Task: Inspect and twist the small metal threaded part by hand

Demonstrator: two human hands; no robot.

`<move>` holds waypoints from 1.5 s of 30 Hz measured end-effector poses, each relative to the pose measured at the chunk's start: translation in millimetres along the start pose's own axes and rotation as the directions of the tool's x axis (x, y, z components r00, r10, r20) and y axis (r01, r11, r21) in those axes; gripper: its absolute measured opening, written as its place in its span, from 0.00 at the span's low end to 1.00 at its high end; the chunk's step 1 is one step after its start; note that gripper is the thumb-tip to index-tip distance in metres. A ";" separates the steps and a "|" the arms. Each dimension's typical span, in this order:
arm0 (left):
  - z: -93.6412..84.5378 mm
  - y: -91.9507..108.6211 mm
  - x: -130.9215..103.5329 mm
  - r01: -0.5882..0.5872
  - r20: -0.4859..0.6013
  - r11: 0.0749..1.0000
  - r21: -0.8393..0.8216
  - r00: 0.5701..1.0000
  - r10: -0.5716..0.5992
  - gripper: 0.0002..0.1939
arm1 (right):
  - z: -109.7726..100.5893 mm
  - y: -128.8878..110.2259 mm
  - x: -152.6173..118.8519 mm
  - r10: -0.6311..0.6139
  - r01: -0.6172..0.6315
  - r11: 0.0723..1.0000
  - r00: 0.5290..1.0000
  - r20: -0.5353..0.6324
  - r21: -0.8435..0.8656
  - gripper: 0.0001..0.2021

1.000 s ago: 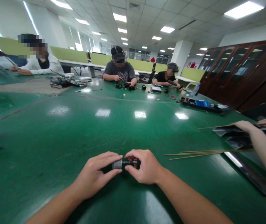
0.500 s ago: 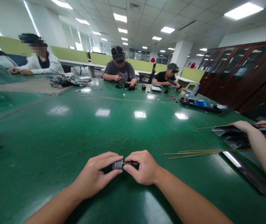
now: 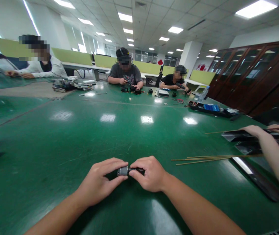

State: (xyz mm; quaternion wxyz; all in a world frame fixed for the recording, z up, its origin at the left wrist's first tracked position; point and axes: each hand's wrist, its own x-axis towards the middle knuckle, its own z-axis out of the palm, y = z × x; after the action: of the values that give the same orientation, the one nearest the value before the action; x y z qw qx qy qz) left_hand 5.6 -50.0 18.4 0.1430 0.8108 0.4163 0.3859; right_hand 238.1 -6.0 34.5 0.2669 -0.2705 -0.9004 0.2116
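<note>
Between thumb and fingers, my left hand (image 3: pixel 101 182) pinches a short grey cylinder (image 3: pixel 122 171) that looks like a small motor body. My right hand (image 3: pixel 150 174) is closed on a thin dark rod-like part (image 3: pixel 137 170), partly hidden by the fingers. The two parts lie end to end in one line, and the fingertips of both hands nearly meet where they join. Whether the parts are one piece I cannot tell. Both hands are low over the green table (image 3: pixel 100 140), close to its near side.
To the right, several thin brass-coloured rods (image 3: pixel 203 160) lie beside dark channel-shaped pieces (image 3: pixel 254 179), where another person's hands (image 3: pixel 255 132) work. A black tray (image 3: pixel 213 109) and a bottle (image 3: pixel 204 93) stand farther back. Several people sit across the table. A cluttered pile (image 3: pixel 68 84) lies far left.
Both hands keep their grip in almost the same place. The dark part shows slightly differently between my right fingers, perhaps turned a little. The view has shifted slightly.
</note>
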 end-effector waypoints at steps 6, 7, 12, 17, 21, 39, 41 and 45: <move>-0.7 -0.7 -1.3 0.023 0.002 1.000 0.012 1.000 -0.023 0.18 | -0.9 -0.9 0.3 -0.010 0.010 1.000 1.000 -0.010 0.002 0.11; -1.0 -0.6 -1.3 0.026 0.003 1.000 0.015 1.000 -0.026 0.18 | -1.2 -1.1 0.4 -0.010 0.010 1.000 1.000 -0.012 0.002 0.11; -2.1 0.1 -1.1 0.032 -0.006 0.999 0.024 0.999 -0.031 0.18 | -2.5 -1.6 0.5 -0.003 0.003 1.000 1.000 -0.016 0.012 0.11; -2.1 -0.8 -1.8 0.023 -0.011 0.999 0.031 1.000 -0.023 0.18 | -3.6 -1.9 0.4 -0.006 0.007 1.000 1.000 -0.018 0.015 0.11; -1.8 -1.7 -2.3 0.018 -0.001 0.999 0.035 1.000 -0.018 0.19 | -3.2 -2.6 0.1 -0.010 0.010 1.000 1.000 -0.027 0.010 0.11; -1.9 -4.7 -1.9 -0.012 -0.019 0.998 0.058 1.000 0.013 0.19 | 2.1 -0.1 -1.1 0.011 -0.009 1.000 0.997 -0.071 0.021 0.07; -2.4 -4.4 -1.2 -0.012 -0.025 0.998 0.056 1.000 0.013 0.19 | 2.3 0.4 -0.9 0.017 -0.015 0.999 0.997 -0.073 0.030 0.07; -2.6 -4.1 -0.7 -0.015 -0.027 0.998 0.055 0.999 0.017 0.19 | 2.3 0.7 -0.7 0.033 -0.030 0.999 0.996 -0.083 0.035 0.07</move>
State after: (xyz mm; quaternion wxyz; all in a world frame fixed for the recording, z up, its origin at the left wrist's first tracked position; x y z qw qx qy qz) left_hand 1.0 -48.2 17.5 0.1116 0.8123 0.4221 0.3867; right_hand 237.5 -6.4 32.1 0.3057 -0.2887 -0.8804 0.2195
